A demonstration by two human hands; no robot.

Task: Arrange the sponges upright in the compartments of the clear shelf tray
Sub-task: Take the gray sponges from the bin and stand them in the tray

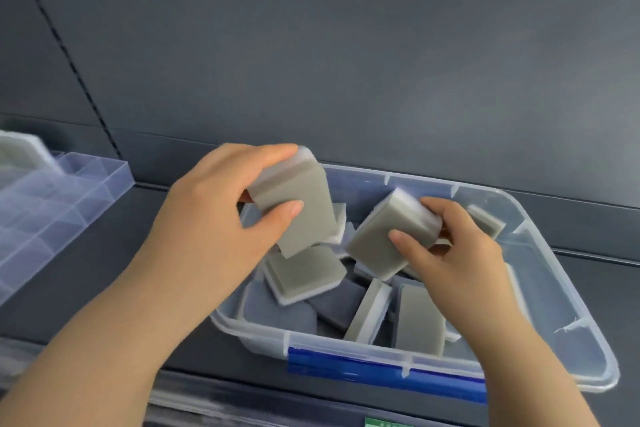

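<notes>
My left hand (221,208) grips a grey-and-white sponge (304,204) above the left end of a clear plastic bin (561,274). To the right, my right hand (450,246) holds a second grey-and-white sponge (388,232) over the middle of the bin. Several more sponges (415,315) lie loose and tilted inside the bin, some grey, some dark. The clear shelf tray (52,211) with its compartments sits at the far left on the same shelf, apart from both hands.
The bin has a blue latch (381,371) on its near rim. A dark grey back panel (346,62) rises behind the shelf. A blurred pale object (20,156) sits at the tray's far left end. A green label (384,422) shows at the shelf front.
</notes>
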